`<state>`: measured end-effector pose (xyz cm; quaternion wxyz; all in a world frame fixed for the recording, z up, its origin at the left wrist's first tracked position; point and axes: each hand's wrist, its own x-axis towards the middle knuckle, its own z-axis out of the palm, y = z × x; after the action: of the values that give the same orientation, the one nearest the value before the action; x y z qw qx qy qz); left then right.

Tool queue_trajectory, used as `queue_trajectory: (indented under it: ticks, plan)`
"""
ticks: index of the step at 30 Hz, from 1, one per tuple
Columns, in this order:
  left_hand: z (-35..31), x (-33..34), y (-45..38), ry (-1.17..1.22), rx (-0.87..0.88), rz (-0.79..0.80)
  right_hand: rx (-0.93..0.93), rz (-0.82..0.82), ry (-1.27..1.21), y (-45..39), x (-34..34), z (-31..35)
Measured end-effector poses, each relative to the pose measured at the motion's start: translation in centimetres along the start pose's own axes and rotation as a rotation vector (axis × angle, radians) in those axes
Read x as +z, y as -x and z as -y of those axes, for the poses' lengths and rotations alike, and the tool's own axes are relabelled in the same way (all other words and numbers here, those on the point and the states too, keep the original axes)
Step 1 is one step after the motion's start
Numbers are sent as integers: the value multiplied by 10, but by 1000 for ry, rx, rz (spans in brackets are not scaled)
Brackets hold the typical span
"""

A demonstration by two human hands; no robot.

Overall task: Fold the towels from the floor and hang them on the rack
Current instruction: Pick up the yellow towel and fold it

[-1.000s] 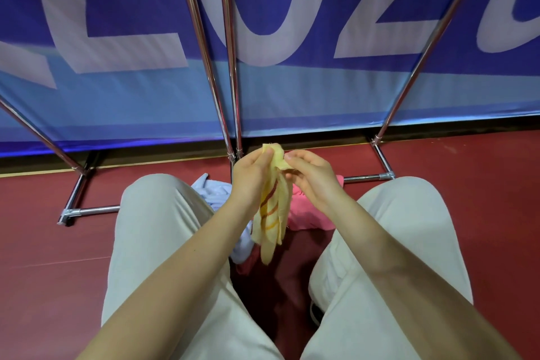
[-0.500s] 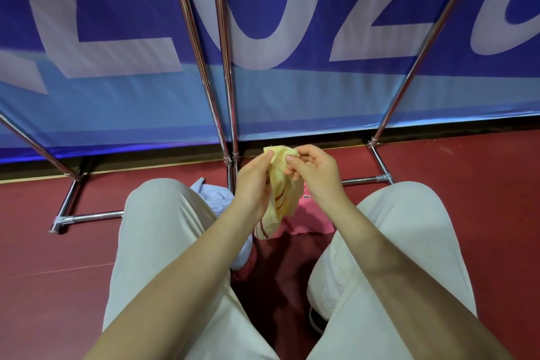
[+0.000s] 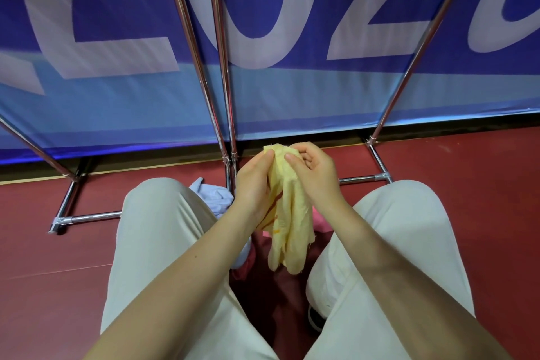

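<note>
A crumpled yellow towel (image 3: 289,222) with red-orange stripes hangs between my knees. My left hand (image 3: 254,184) grips its upper part from the left. My right hand (image 3: 314,175) pinches its top edge from the right, fingers curled over the cloth. A light blue towel (image 3: 211,197) lies on the floor by my left knee. A pink towel (image 3: 321,225) lies under the yellow one, mostly hidden. The chrome rack (image 3: 217,67) stands right in front of me, its poles rising out of view.
My knees in cream trousers (image 3: 157,242) frame the towels on a dark red floor (image 3: 467,166). The rack's base bars (image 3: 87,217) run along the floor left and right. A blue banner (image 3: 321,96) with large white letters closes off the space behind the rack.
The yellow towel was bunched up higher half a second ago; now it hangs longer again. Both hands stayed close together at its top edge and shifted their hold.
</note>
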<state>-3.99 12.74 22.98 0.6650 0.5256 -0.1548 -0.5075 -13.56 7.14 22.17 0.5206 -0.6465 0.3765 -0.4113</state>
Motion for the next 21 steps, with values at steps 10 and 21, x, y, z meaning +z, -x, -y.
queue_trajectory:
  ticks: [10,21]
  plan:
    - [7,-3,-7,87,-34,26,20,-51,-168,5,4,11]
    - [9,2,-3,215,-107,49,219,-115,-246,-3,8,-2]
